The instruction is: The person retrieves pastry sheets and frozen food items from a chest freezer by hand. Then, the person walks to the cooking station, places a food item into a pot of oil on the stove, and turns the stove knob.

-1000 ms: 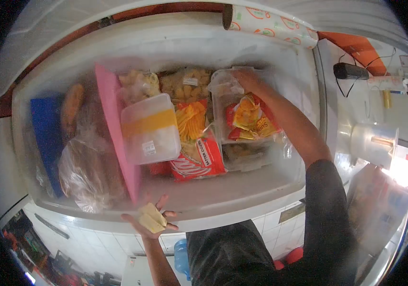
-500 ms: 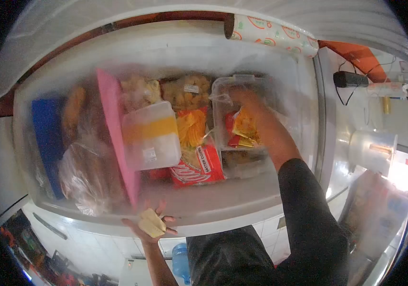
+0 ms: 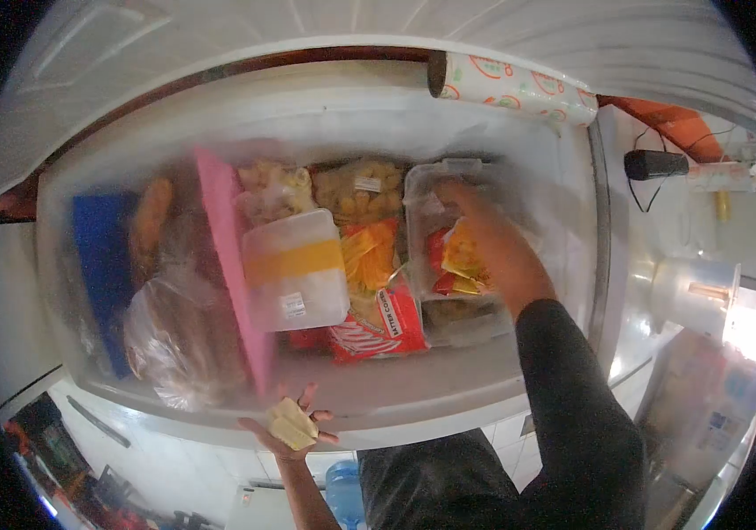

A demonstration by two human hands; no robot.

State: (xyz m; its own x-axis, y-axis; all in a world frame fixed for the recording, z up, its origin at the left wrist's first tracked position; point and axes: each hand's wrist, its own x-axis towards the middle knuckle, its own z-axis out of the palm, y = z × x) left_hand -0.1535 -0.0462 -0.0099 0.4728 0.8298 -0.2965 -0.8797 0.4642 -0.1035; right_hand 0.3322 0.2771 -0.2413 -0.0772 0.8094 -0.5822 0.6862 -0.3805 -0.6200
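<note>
My left hand point(image 3: 294, 455) is palm up at the chest freezer's front edge, fingers spread. On its palm rests a pale yellow, flat, folded piece point(image 3: 292, 424), perhaps dough or pastry. My right hand point(image 3: 459, 199) reaches into a clear plastic container point(image 3: 415, 238) at the right of the freezer. Its fingers are blurred by cold mist, so what they touch is hidden. Beside my right forearm, in that container, lie red and yellow packets point(image 3: 462, 256).
Left of the container are a red printed bag point(image 3: 382, 331), an orange bag point(image 3: 369, 252), a white lidded box point(image 3: 294, 296) and bags of frozen food point(image 3: 360, 194). A pink divider point(image 3: 229, 256) and blue panel point(image 3: 104, 274) stand farther left. A plastic roll point(image 3: 519, 88) lies along the back rim.
The whole view has shifted slightly, so everything sits a little lower and to the right. My right hand stays inside the container, and the pale piece stays on my left palm.
</note>
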